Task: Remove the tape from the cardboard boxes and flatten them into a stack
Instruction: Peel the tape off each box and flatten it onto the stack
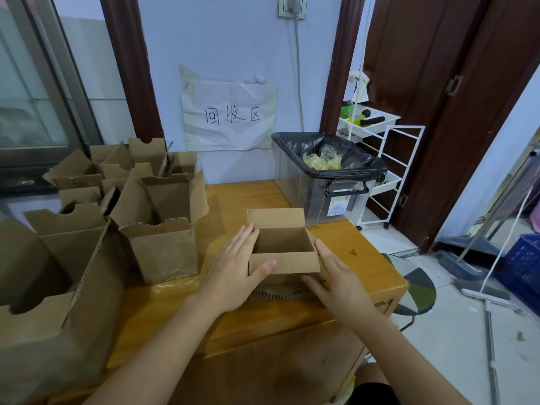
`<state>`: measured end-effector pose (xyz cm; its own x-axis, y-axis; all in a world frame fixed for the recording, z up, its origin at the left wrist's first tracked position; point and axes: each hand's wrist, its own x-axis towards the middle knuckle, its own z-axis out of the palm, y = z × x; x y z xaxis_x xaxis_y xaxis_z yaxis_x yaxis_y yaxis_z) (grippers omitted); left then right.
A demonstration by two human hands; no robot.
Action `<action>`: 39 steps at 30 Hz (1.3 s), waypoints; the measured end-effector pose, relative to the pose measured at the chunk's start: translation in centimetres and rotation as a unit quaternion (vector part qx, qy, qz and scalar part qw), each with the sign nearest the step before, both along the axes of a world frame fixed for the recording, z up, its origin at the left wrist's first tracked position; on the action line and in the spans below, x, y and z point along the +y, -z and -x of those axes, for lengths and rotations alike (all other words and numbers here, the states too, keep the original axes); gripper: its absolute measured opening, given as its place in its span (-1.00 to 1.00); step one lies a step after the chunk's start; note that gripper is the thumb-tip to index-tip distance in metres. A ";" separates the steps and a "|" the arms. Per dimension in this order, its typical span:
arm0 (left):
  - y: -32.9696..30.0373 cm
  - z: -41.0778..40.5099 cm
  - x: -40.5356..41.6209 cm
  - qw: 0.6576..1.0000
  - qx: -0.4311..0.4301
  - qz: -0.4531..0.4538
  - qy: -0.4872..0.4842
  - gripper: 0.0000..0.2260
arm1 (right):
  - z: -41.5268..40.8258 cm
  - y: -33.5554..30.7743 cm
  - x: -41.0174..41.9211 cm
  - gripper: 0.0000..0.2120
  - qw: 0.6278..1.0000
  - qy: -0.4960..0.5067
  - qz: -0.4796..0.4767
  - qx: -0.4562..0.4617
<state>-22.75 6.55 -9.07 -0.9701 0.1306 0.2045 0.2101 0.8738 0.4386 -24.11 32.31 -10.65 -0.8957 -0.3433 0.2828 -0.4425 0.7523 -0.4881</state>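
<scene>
The open box [282, 247] sits on the worktop [233, 200] just in front of the bin [327, 182], left hand [233, 273] and right hand [339, 285] pressing its sides with straight fingers, more boxes [157, 217] left of it.

I see plain brown cardboard on the small open box [282, 247], with no print on it, and the same brown on the cluster of open boxes [117, 200] at the left. The table [233, 197] under them is a warm honey-yellow wood. The bin [321, 182] is clear plastic with a black liner and black handle, and yellowish crumpled tape [323, 163] lies inside. The wall [233, 39] reads pale blue; the paper sign [230, 118] on it is white with black handwritten characters. The door [438, 83] is dark reddish brown, the cart [385, 159] white, and the crate [523, 264] blue.
</scene>
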 end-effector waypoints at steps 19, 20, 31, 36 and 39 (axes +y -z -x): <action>3.2 -5.0 1.9 0.973 0.020 -0.227 -0.023 -0.24 | -1.4 1.0 -3.9 -0.10 0.984 -0.020 0.162 -0.070; 2.7 -4.9 1.9 0.971 0.015 -0.237 -0.018 -0.24 | -1.4 0.7 -4.0 -0.09 0.982 -0.021 0.173 -0.073; -3.1 -3.8 1.9 0.942 0.078 -0.325 -0.017 -0.44 | -1.1 -5.7 -4.6 -0.29 0.974 -0.010 0.226 -0.031; -5.7 -3.7 0.9 0.969 0.033 -0.236 -0.067 -0.32 | -0.6 -7.6 -4.6 -0.39 0.980 -0.008 0.195 -0.039; -7.0 -3.4 0.1 0.970 0.001 -0.228 -0.082 -0.35 | -0.1 -8.6 -4.4 -0.42 0.979 -0.004 0.187 -0.077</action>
